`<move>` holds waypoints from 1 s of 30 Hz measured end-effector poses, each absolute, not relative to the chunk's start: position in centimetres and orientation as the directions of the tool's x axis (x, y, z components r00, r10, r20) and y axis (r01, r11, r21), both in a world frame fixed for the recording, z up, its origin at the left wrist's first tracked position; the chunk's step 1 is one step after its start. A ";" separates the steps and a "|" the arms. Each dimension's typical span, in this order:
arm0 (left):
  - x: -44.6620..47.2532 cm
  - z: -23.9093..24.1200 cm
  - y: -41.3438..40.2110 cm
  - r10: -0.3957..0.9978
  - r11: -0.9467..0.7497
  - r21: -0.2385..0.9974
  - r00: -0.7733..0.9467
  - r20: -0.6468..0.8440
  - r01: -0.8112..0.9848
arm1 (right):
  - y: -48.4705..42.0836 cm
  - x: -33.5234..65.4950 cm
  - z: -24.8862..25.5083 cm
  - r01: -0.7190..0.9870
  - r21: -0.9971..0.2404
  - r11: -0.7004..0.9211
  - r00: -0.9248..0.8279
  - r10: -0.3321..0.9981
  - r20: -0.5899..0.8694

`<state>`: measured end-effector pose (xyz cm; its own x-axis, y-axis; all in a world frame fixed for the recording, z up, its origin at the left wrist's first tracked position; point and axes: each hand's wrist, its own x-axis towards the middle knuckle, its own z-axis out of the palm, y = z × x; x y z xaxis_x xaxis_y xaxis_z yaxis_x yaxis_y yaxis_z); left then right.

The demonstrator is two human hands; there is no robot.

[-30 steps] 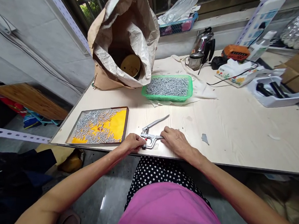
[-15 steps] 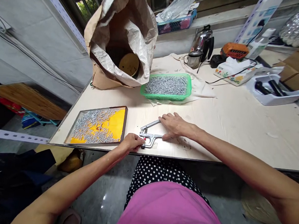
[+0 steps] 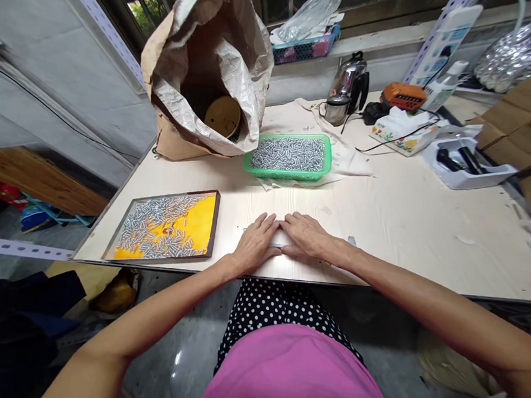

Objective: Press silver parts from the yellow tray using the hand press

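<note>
Silver pliers lie on the table under my two hands, mostly hidden, with only part of the handles showing in the gap. My left hand is wrapped over the jaw side, fingers forward and thumb nearer me. From the other side my right hand grips the handle ends, its fingertips almost touching the left ones. What sits in the jaws is covered. Left of my hands lies a shallow tray with a yellow bottom, holding many small silver metal pins.
A green plastic basket full of similar pins stands beyond my hands. Behind it, left, is a large open sack with a round tin inside. Kettle, orange battery and white tray stand back right.
My left hand has moved from the jaw end onto the pliers and now covers them. My right hand has closed in on the handles. The view has shifted slightly.
</note>
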<state>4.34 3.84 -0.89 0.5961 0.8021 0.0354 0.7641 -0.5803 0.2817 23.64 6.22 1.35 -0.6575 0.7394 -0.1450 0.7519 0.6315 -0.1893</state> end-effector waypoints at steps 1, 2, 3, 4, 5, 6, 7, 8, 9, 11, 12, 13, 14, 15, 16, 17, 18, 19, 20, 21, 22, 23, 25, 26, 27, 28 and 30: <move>4.5 -1.0 4.6 0.768 -0.616 0.283 0.640 0.011 0.735 | 6.0 23.8 1.5 0.762 -0.202 0.616 -0.646 0.747 -0.157; 4.6 -1.0 5.3 0.736 -0.645 0.285 0.676 -0.015 0.709 | 5.9 23.9 1.8 0.773 -0.211 0.598 -0.631 0.757 -0.168; 4.7 -0.9 5.8 0.710 -0.666 0.284 0.703 -0.040 0.690 | 5.7 23.9 2.0 0.786 -0.215 0.579 -0.615 0.768 -0.177; 4.7 -0.8 6.1 0.694 -0.679 0.277 0.718 -0.061 0.680 | 5.5 24.0 2.2 0.799 -0.215 0.561 -0.598 0.780 -0.186; 4.7 -0.6 6.3 0.690 -0.682 0.265 0.720 -0.076 0.682 | 5.4 23.9 2.3 0.811 -0.213 0.546 -0.582 0.789 -0.195; 4.8 -0.5 6.4 0.697 -0.676 0.254 0.712 -0.087 0.692 | 5.3 23.9 2.4 0.818 -0.211 0.535 -0.572 0.796 -0.201; 4.9 -0.3 6.3 0.708 -0.665 0.246 0.700 -0.094 0.705 | 5.2 23.8 2.5 0.822 -0.209 0.529 -0.566 0.798 -0.207; 5.0 -0.2 6.2 0.722 -0.650 0.244 0.685 -0.099 0.720 | 5.2 23.7 2.5 0.823 -0.209 0.528 -0.566 0.797 -0.213; 5.2 -0.2 6.1 0.736 -0.634 0.245 0.669 -0.101 0.734 | 5.3 23.6 2.5 0.820 -0.214 0.530 -0.569 0.793 -0.219; 5.5 -0.3 5.9 0.765 -0.600 0.251 0.637 -0.096 0.759 | 5.7 23.4 2.1 0.815 -0.222 0.535 -0.576 0.786 -0.223; 5.7 -0.4 5.9 0.780 -0.584 0.253 0.619 -0.090 0.772 | 5.9 23.4 1.9 0.814 -0.227 0.535 -0.578 0.784 -0.225; 5.8 -0.5 5.9 0.794 -0.568 0.254 0.603 -0.082 0.783 | 6.1 23.4 1.6 0.811 -0.234 0.537 -0.582 0.782 -0.223; 5.9 -0.6 6.1 0.805 -0.555 0.256 0.588 -0.074 0.792 | 6.3 23.3 1.3 0.805 -0.243 0.541 -0.589 0.779 -0.218; 6.0 -0.7 6.2 0.813 -0.546 0.257 0.579 -0.069 0.797 | 6.5 23.4 1.0 0.799 -0.252 0.546 -0.596 0.776 -0.209; 6.0 -0.8 6.4 0.817 -0.541 0.258 0.573 -0.067 0.801 | 6.6 23.5 0.7 0.793 -0.260 0.551 -0.602 0.774 -0.197; 5.9 -0.8 6.5 0.817 -0.540 0.259 0.573 -0.069 0.801 | 6.6 23.7 0.5 0.788 -0.267 0.555 -0.607 0.774 -0.180; 5.8 -0.8 6.6 0.814 -0.543 0.258 0.576 -0.070 0.799 | 6.8 24.0 0.3 0.780 -0.274 0.563 -0.613 0.774 -0.156; 5.6 -0.9 6.5 0.809 -0.551 0.258 0.584 -0.067 0.793 | 6.9 24.4 0.1 0.768 -0.282 0.575 -0.624 0.772 -0.123; 5.5 -1.0 6.3 0.804 -0.562 0.258 0.593 -0.054 0.786 | 7.1 24.8 -0.1 0.744 -0.298 0.598 -0.646 0.758 -0.092; 5.4 -1.1 5.8 0.801 -0.572 0.258 0.598 -0.029 0.779 | 7.4 25.3 -0.2 0.712 -0.318 0.626 -0.675 0.735 -0.064; 5.4 -1.3 5.2 0.801 -0.581 0.257 0.599 0.010 0.772 | 7.8 25.8 -0.3 0.684 -0.339 0.646 -0.698 0.715 -0.047; 5.4 -1.6 4.3 0.801 -0.588 0.257 0.596 0.054 0.767 | 8.2 26.3 -0.4 0.665 -0.358 0.656 -0.713 0.700 -0.039; 5.8 -2.2 2.3 0.796 -0.602 0.262 0.590 0.132 0.754 | 9.1 26.9 -0.7 0.679 -0.363 0.639 -0.696 0.716 -0.041; 6.2 -2.5 1.2 0.789 -0.612 0.273 0.594 0.156 0.742 | 9.5 27.0 -0.8 0.710 -0.341 0.616 -0.667 0.744 -0.046; 6.6 -2.7 0.2 0.780 -0.623 0.291 0.603 0.166 0.726 | 9.8 27.0 -0.9 0.745 -0.303 0.594 -0.634 0.772 -0.045; 7.0 -2.9 -0.6 0.773 -0.630 0.314 0.612 0.168 0.710 | 10.2 26.9 -0.9 0.773 -0.259 0.580 -0.608 0.793 -0.041; 7.6 -3.0 -1.7 0.772 -0.625 0.364 0.615 0.159 0.690 | 10.7 26.2 -0.6 0.812 -0.170 0.558 -0.572 0.819 -0.047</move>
